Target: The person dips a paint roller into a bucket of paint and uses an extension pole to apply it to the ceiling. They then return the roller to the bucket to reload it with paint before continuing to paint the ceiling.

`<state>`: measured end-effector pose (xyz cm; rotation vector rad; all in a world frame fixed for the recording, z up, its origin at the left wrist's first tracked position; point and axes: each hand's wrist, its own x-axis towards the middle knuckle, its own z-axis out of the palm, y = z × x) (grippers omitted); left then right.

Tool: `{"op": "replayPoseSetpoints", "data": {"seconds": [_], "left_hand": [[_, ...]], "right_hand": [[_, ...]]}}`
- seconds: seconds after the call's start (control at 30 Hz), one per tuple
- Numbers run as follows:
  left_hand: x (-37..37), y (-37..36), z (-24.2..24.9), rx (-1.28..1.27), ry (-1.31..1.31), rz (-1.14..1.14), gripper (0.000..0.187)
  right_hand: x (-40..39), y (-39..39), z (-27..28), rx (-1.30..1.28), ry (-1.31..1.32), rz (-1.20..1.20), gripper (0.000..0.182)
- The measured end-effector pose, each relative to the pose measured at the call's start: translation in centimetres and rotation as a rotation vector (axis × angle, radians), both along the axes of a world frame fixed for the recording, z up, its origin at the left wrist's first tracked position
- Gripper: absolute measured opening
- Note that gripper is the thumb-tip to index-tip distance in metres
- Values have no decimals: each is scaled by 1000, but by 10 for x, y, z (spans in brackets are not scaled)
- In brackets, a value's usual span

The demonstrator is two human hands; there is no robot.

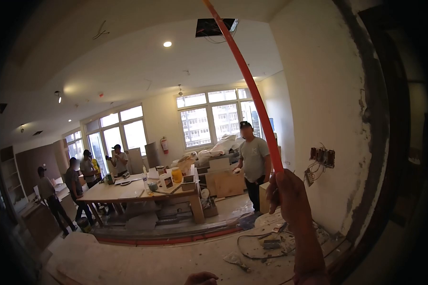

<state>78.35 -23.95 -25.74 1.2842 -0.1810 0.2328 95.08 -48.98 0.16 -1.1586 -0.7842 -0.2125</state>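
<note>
A long orange-red pole (252, 85) rises from my right hand (286, 190) toward the ceiling, where a square dark opening (215, 27) with hanging wires shows beside it. The fingers of my right hand are wrapped round the pole's lower end. Low at the bottom edge is part of my left hand (202, 278), its fingers bent and mostly cut off by the frame. Below my hands lies a dusty pale surface (176, 261) with a black cable (242, 247), a small grey block (271, 244) and a brush-like tool (237, 260).
A person in a grey shirt (254, 159) stands just left of the pole. Several people stand at the far left. A cluttered table (123, 190) fills the middle. Wall boxes with loose wires (322, 157) are at the right, near a fire extinguisher (164, 145) further back.
</note>
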Motion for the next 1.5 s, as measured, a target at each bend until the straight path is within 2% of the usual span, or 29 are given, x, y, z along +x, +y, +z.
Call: {"op": "replayPoseSetpoints", "data": {"seconds": [0.3, 0.73, 0.83, 0.97, 1.5], "left_hand": [[1, 15, -11, -23, 10, 74, 16], [-7, 22, -34, -132, 42, 227, 15], [-10, 27, -43, -125, 60, 257, 15], [-15, 30, -53, -151, 68, 289, 15], [-21, 36, -74, -268, 69, 282, 12]], "right_hand": [[46, 32, 28, -11, -68, -4, 44], [140, 113, 63, 43, -1, 38, 38], [158, 131, 68, 25, -56, 70, 29], [177, 148, 77, 48, -54, 63, 30], [103, 145, 45, 29, -69, 59, 34]]}}
